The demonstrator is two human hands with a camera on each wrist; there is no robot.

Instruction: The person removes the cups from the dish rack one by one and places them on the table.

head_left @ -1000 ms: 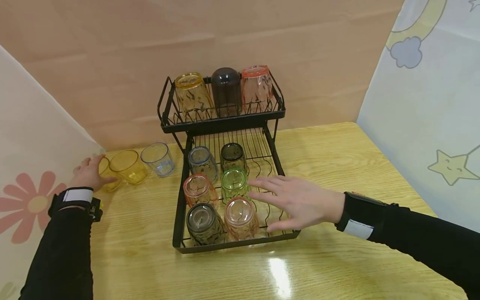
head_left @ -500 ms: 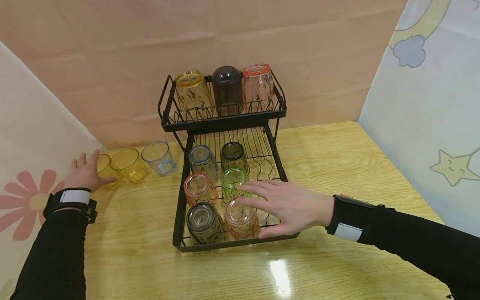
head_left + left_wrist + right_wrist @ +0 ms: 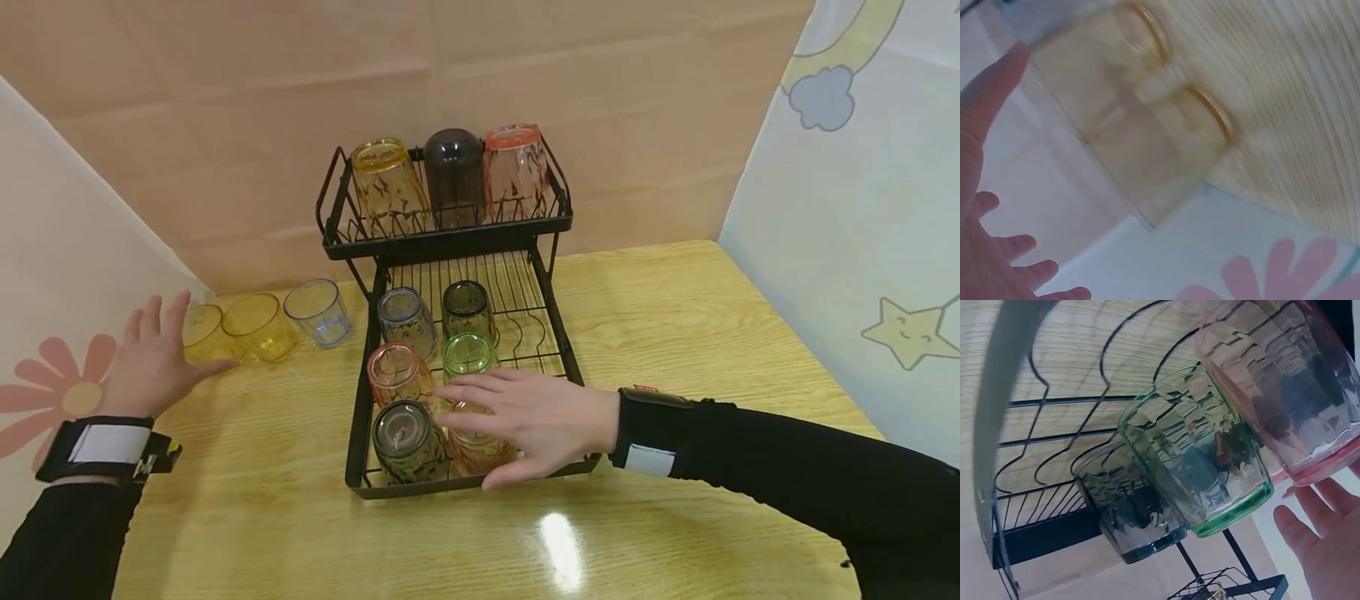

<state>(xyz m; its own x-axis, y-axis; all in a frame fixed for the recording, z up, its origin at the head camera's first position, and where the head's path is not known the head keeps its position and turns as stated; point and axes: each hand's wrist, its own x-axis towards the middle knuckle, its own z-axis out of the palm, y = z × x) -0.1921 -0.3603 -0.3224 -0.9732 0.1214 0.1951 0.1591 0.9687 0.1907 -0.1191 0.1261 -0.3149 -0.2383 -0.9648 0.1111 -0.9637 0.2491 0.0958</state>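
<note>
My left hand (image 3: 153, 360) is spread open in front of a yellow glass (image 3: 206, 337) at the far left. In the left wrist view a gap shows between its fingers and two yellow glasses. Another yellow glass (image 3: 260, 329) and a clear blue-rimmed glass (image 3: 318, 314) stand alongside, mouths up. Above the front pink glass (image 3: 480, 454) hovers my right hand (image 3: 536, 417), fingers extended and partly covering it. In the right wrist view its fingertips are close to the pink glass (image 3: 1285, 394); contact I cannot tell. Beside it sits an upturned green glass (image 3: 1200, 453).
A black two-tier rack (image 3: 450, 242) stands mid-table. Its lower tier holds several upturned glasses, including a grey one (image 3: 408, 442) and a red-rimmed one (image 3: 397, 375). Amber, dark and pink glasses (image 3: 517, 175) fill the upper tier. Wooden tabletop (image 3: 675, 333) extends to the right.
My right hand has moved left, from beside the rack's right part to over the front pink glass. My left hand has drawn back from the yellow glass toward me. The glasses stay in place.
</note>
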